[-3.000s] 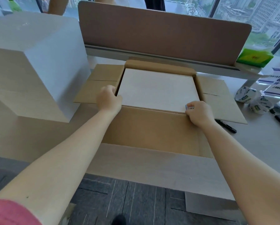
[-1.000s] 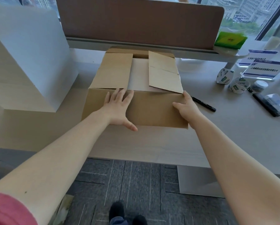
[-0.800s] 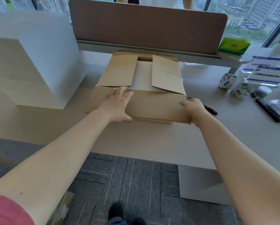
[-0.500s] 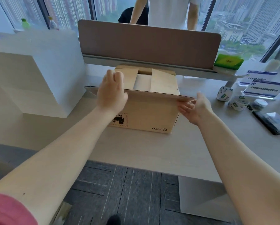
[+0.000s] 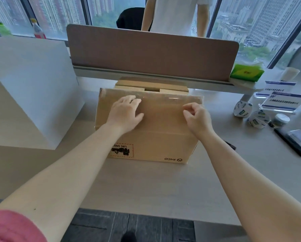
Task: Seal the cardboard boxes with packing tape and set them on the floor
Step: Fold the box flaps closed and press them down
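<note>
A high-rise office is seen, with tall windows (image 5: 58, 13) looking onto tower blocks and a brown divider panel (image 5: 151, 55) standing along the far edge of a pale worktop (image 5: 155, 186). In the middle of the worktop a cardboard box (image 5: 156, 137) is set, its near flap folded down over the top and its front face printed upside down with "PICO" and a dashed-frame "UN" label. A strip of clear tape is seen glinting along the far edge of that flap. The left hand (image 5: 125, 112) is laid flat on the flap, fingers straight and pressed against the cardboard. The right hand (image 5: 197, 117) is held over the flap's right part with the fingers curled; whether anything is pinched in it cannot be told. A large white block (image 5: 32, 88) is placed to the left of the box. To the right, well apart from it, two rolls of packing tape (image 5: 242, 109) are found beside a small white jar (image 5: 280, 119), a dark handled tool (image 5: 291, 144) and a blue-and-white sign (image 5: 286, 100). A green packet (image 5: 246, 73) is seen on the divider's ledge, and a person in white (image 5: 176, 14) is standing behind it.
</note>
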Demonstrator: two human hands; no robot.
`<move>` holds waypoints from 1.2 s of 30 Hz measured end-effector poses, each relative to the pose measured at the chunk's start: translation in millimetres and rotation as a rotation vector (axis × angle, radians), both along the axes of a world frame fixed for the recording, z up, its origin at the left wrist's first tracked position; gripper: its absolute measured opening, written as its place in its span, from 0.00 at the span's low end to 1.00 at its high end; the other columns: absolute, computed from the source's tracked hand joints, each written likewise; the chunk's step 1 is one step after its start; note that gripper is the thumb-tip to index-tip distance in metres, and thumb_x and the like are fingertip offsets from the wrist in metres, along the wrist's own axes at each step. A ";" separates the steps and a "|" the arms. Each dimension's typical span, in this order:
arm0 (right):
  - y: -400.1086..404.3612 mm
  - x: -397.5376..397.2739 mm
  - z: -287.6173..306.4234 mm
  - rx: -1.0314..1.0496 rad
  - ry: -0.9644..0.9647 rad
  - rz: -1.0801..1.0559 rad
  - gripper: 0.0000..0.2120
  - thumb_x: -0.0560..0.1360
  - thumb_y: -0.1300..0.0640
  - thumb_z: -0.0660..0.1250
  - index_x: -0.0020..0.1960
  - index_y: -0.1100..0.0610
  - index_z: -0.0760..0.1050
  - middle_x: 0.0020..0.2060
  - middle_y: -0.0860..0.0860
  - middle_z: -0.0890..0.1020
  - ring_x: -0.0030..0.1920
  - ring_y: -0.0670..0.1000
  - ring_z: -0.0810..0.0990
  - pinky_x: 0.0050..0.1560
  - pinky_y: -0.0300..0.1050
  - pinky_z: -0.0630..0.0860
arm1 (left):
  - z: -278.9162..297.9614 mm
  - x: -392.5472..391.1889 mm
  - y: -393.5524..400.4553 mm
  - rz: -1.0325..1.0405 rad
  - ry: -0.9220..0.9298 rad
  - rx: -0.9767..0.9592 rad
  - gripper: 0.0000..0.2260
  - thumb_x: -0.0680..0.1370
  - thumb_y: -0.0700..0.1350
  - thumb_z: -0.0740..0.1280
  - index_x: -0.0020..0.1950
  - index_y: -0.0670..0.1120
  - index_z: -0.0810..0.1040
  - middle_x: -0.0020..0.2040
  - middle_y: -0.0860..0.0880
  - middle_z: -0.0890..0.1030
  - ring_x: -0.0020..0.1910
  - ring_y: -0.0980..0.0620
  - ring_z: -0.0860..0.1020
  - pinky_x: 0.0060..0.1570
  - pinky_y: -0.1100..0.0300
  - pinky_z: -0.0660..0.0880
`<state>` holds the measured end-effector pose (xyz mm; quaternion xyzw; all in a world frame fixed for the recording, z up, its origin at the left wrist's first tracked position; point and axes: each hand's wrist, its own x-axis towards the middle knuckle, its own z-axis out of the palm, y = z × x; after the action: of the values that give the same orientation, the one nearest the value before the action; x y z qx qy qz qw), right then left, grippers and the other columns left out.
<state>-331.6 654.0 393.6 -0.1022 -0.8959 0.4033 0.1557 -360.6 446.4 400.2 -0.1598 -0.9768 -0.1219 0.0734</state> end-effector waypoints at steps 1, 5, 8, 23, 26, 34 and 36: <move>-0.9 -7.4 -2.4 0.069 -0.051 0.010 0.13 0.78 0.59 0.59 0.60 0.58 0.75 0.59 0.55 0.75 0.52 0.50 0.74 0.53 0.41 0.70 | -4.3 -8.6 -1.7 -0.015 -0.049 -0.026 0.22 0.80 0.50 0.59 0.72 0.46 0.65 0.74 0.46 0.64 0.74 0.47 0.60 0.71 0.51 0.58; -5.6 -33.9 -7.5 0.239 -0.270 0.033 0.15 0.77 0.59 0.57 0.58 0.57 0.77 0.58 0.56 0.78 0.60 0.56 0.74 0.57 0.47 0.71 | -9.9 -34.7 -6.7 -0.096 -0.192 -0.075 0.16 0.80 0.51 0.58 0.64 0.47 0.74 0.66 0.50 0.73 0.67 0.49 0.68 0.61 0.56 0.66; -6.1 -46.7 -10.7 0.341 -0.361 0.034 0.14 0.76 0.57 0.56 0.55 0.56 0.78 0.58 0.54 0.77 0.56 0.56 0.75 0.52 0.47 0.73 | -6.5 -52.9 -8.3 -0.104 -0.234 -0.029 0.14 0.80 0.48 0.59 0.56 0.42 0.79 0.57 0.46 0.77 0.60 0.46 0.73 0.53 0.58 0.67; 24.3 -150.8 -3.2 0.127 -0.292 -0.160 0.12 0.75 0.60 0.61 0.55 0.65 0.75 0.58 0.61 0.76 0.59 0.59 0.73 0.51 0.44 0.67 | -2.6 -156.1 5.0 0.190 -0.188 0.313 0.17 0.78 0.46 0.62 0.65 0.42 0.72 0.65 0.42 0.72 0.65 0.43 0.69 0.63 0.53 0.66; 35.2 -174.6 -7.7 0.086 -0.394 -0.175 0.14 0.76 0.60 0.60 0.59 0.64 0.71 0.58 0.60 0.74 0.58 0.60 0.72 0.49 0.46 0.67 | -9.0 -183.4 0.0 0.343 -0.299 0.282 0.23 0.78 0.48 0.62 0.71 0.42 0.64 0.69 0.40 0.68 0.69 0.40 0.65 0.66 0.49 0.65; 41.4 -201.5 -17.1 -0.103 -0.411 -0.212 0.08 0.76 0.62 0.59 0.55 0.61 0.69 0.45 0.57 0.72 0.49 0.58 0.72 0.45 0.48 0.70 | -26.1 -214.0 -4.5 0.539 -0.365 0.356 0.22 0.79 0.51 0.60 0.68 0.38 0.65 0.67 0.39 0.70 0.66 0.38 0.68 0.63 0.47 0.68; 40.8 -203.6 -14.8 -0.138 -0.390 -0.248 0.18 0.76 0.63 0.60 0.65 0.65 0.65 0.56 0.61 0.73 0.60 0.60 0.72 0.56 0.51 0.70 | -23.8 -217.3 -5.8 0.561 -0.334 0.397 0.21 0.79 0.50 0.60 0.66 0.38 0.67 0.66 0.39 0.71 0.65 0.38 0.69 0.61 0.48 0.69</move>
<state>-535.2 694.8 378.8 -0.2978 -0.8600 0.4138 0.0210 -577.9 440.6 376.5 0.1532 -0.9385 -0.3084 -0.0269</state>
